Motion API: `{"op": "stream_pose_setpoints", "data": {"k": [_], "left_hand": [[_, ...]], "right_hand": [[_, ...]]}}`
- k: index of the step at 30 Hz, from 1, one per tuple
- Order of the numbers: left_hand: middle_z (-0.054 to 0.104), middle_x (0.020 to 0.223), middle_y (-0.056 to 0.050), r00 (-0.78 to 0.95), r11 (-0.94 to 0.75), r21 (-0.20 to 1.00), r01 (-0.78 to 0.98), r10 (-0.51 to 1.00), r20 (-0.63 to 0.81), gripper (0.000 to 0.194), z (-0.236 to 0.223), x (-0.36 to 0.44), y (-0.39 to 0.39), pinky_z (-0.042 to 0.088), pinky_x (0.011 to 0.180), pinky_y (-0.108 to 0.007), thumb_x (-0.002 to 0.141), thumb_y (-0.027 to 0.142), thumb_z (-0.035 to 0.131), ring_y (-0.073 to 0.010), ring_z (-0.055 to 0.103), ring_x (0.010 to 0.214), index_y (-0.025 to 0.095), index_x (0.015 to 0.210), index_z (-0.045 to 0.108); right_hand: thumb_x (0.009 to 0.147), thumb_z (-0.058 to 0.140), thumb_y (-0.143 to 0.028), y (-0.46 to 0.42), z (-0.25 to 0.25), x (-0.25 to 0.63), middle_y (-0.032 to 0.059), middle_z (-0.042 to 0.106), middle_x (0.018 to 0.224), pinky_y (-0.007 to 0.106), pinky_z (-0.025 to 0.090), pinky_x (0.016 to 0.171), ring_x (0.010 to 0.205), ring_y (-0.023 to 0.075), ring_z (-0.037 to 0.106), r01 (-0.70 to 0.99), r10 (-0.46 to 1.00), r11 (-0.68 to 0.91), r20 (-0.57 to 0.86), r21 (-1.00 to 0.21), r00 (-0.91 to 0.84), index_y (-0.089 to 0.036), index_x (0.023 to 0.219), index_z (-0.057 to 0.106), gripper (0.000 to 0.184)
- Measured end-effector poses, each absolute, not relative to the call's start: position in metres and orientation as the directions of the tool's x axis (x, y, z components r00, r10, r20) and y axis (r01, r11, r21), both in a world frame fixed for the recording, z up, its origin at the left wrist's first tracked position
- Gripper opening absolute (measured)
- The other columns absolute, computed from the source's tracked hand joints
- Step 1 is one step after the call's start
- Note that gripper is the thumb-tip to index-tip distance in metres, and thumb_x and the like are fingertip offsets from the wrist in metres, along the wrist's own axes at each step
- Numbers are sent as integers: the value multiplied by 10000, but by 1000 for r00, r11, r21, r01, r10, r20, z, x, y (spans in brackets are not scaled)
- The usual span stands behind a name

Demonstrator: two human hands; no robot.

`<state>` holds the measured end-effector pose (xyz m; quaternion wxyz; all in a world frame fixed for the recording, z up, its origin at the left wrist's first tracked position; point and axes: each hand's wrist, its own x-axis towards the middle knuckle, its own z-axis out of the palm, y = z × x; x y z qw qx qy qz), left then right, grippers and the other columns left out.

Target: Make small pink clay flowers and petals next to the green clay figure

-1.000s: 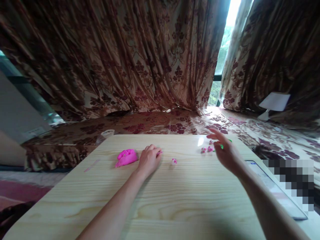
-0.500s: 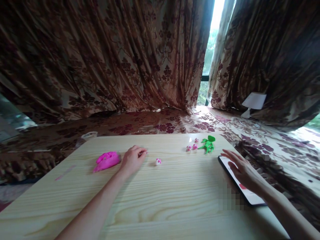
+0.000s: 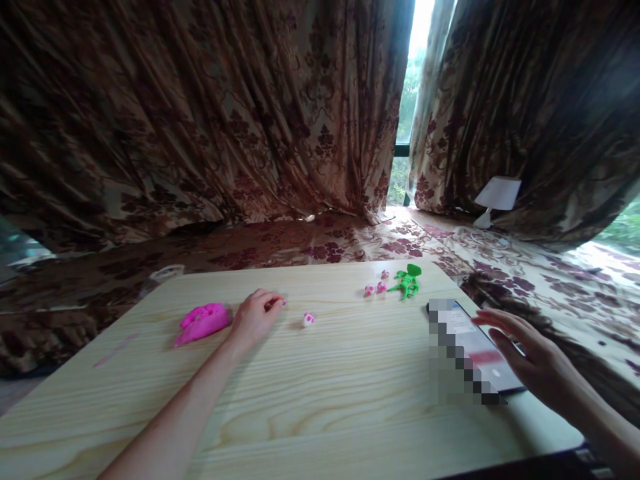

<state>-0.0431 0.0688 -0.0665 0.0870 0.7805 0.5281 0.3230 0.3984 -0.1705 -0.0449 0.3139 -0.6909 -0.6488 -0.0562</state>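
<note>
My left hand [image 3: 256, 316] rests on the table with its fingers pinched together; a tiny pink spot shows at the fingertips, too small to make out. Left of it lies a bright pink lump [image 3: 203, 323] that looks like modelling clay. To its right sits a white ball with pink spots [image 3: 309, 320], apart from the fingers. My right hand [image 3: 527, 350], fingers stretched out, hovers at the right edge of a phone or tablet [image 3: 457, 327] with a lit screen, partly pixelated. Farther back are three spotted balls [image 3: 369, 290] and a green figure [image 3: 407, 283] with a broad flat head.
The pale wooden table [image 3: 310, 400] ends near a ledge covered in flowered cloth [image 3: 330, 250]. A clear container [image 3: 167, 272] stands behind its back left corner. A pink strip [image 3: 116, 351] lies at left. A white lamp [image 3: 497, 195] stands at right, near curtains [image 3: 250, 120].
My right hand has moved right, uncovering more of the screen, whose display has changed. The whole view has shifted slightly. My left hand stays pinched beside the pink lump.
</note>
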Motion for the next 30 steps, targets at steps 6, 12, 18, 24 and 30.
{"op": "stream_pose_setpoints", "data": {"k": [6, 12, 18, 24, 30], "left_hand": [[629, 867, -27, 229, -430, 483, 763, 878, 421, 295, -67, -43, 70, 442, 713, -262, 747, 398, 454, -173, 574, 785, 210, 819, 669], [622, 876, -32, 239, -435, 462, 773, 874, 423, 309, -67, -44, 70, 439, 725, -263, 753, 403, 447, -173, 574, 799, 200, 834, 666], [629, 884, -33, 237, -432, 475, 767, 877, 417, 302, -65, -43, 69, 441, 734, -261, 741, 401, 457, -176, 576, 811, 200, 821, 667], [621, 877, -38, 238, -441, 490, 753, 875, 422, 306, -69, -45, 73, 435, 729, -264, 752, 397, 449, -173, 569, 804, 194, 827, 664], [623, 878, -39, 198, -412, 574, 708, 896, 398, 330, -70, -47, 74, 428, 690, -262, 732, 414, 476, -169, 570, 762, 183, 870, 666]], "right_hand": [[824, 443, -369, -214, -64, 409, 58, 490, 1266, 458, 412, 949, 1159, 278, 474, 916, 866, 25, 466, -401, 181, -281, 1097, 540, 302], [824, 436, -301, -239, -73, 407, 41, 494, 1269, 492, 386, 977, 1244, 276, 375, 913, 895, 64, 429, -403, 126, -300, 1042, 523, 234], [800, 458, -261, -235, -75, 401, 46, 570, 1184, 477, 429, 940, 1223, 282, 407, 915, 891, 108, 446, -389, 84, -289, 1019, 534, 233], [819, 461, -233, -234, -69, 390, 77, 554, 1183, 466, 393, 956, 1189, 275, 435, 887, 878, 109, 462, -448, 126, -255, 1008, 542, 207], [808, 480, -133, -196, -12, 322, 64, 590, 1025, 382, 409, 919, 1064, 224, 514, 797, 758, 335, 647, -503, 90, -221, 932, 565, 174]]}}
